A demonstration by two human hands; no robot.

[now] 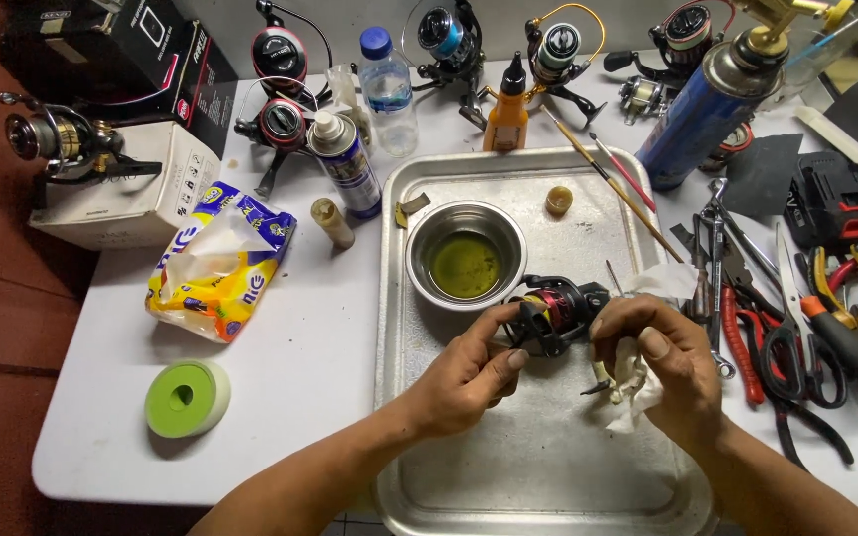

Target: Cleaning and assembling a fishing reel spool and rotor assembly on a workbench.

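The left hand (pixel 464 372) is pinching the black and red fishing reel (pixel 548 313) between thumb and fingers, holding it above the rectangular metal tray (pixel 508 476). The right hand (pixel 662 362) is gripping the reel's other side, fingers also closed on a crumpled white tissue (pixel 633 382). Just behind, a round steel bowl of yellowish oil (pixel 465 254) is sitting in the tray; pliers and scissors (pixel 796 337) are lying to the right.

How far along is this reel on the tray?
Done: steel bowl already holds yellowish liquid. In hand: left hand grips the black-and-red reel; right hand presses a stained tissue against it. Left: other reels wait behind the tray.
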